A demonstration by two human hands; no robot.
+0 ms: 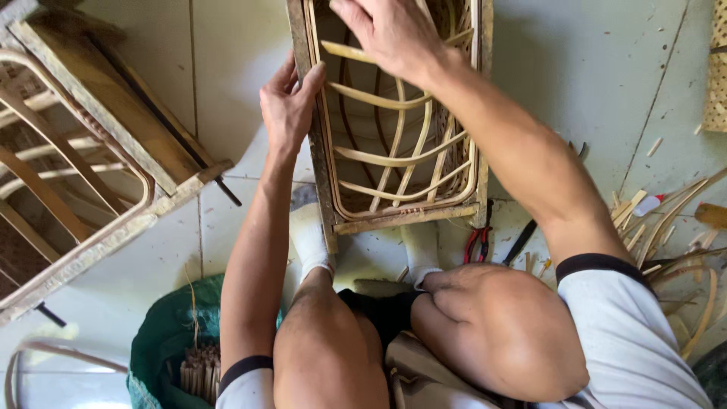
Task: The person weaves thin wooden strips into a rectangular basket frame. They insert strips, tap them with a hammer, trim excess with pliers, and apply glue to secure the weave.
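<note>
Currently both hands (341, 68) grip the rattan frame's (394, 216) side edges.

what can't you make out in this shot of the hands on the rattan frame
Head view, the only one:
- Top of the wooden frame with its rattan strips: cut off by the upper picture edge.
- Right hand: fingertips run past the top edge, so its hold is unclear.
- Left hand: its palm side faces away from the camera.
- Red-handled pliers: jaws hidden behind the frame's corner.
- Green bag: contents partly covered by the left arm.
</note>
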